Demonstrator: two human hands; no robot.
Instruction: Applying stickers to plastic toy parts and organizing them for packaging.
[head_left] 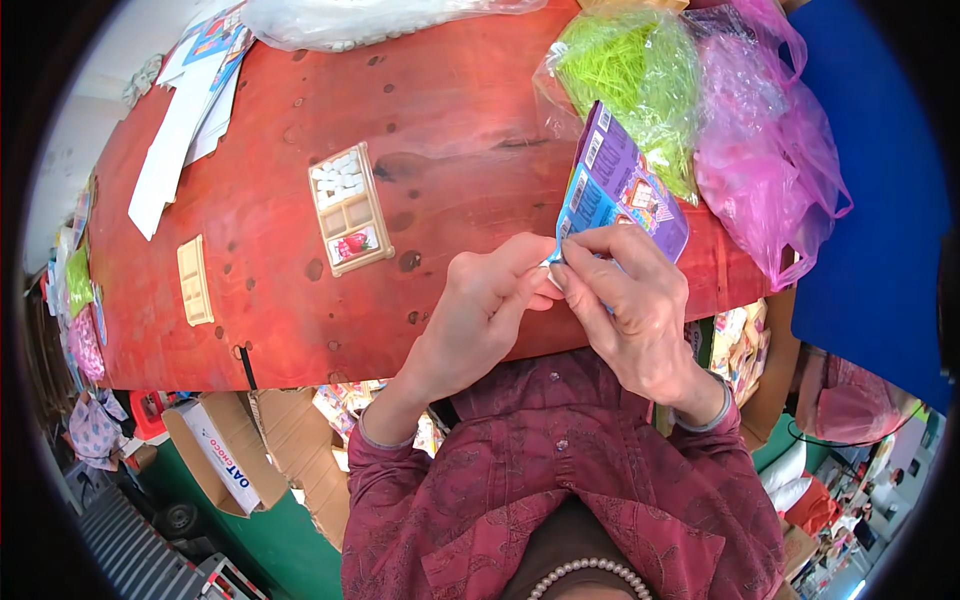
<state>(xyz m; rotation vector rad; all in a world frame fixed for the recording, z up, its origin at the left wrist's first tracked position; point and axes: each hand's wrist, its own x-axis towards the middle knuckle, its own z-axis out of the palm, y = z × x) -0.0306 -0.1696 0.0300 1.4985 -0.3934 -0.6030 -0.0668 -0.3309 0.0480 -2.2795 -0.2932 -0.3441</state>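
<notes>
A purple and blue printed sheet (640, 190) with barcodes stands up from my hands, leaning to the right. My left hand (480, 310) pinches its lower corner, thumb against forefinger. Right beside it, my right hand (635, 310) grips the same corner between thumb and fingers. A small white bit shows between the fingertips; what it is cannot be made out. Left of my hands lies a tan compartment tray (350, 218), holding white pieces (338, 180) at its far end and a red strawberry-printed packet (353, 244) at its near end.
A smaller tan tray (195, 280) lies farther left on the red table (270, 330). Printed papers (185, 140) lie far left. Bags of green shreds (625, 70) and a pink plastic bag (765, 160) sit at right. Cardboard boxes (290, 450) stand below the near edge.
</notes>
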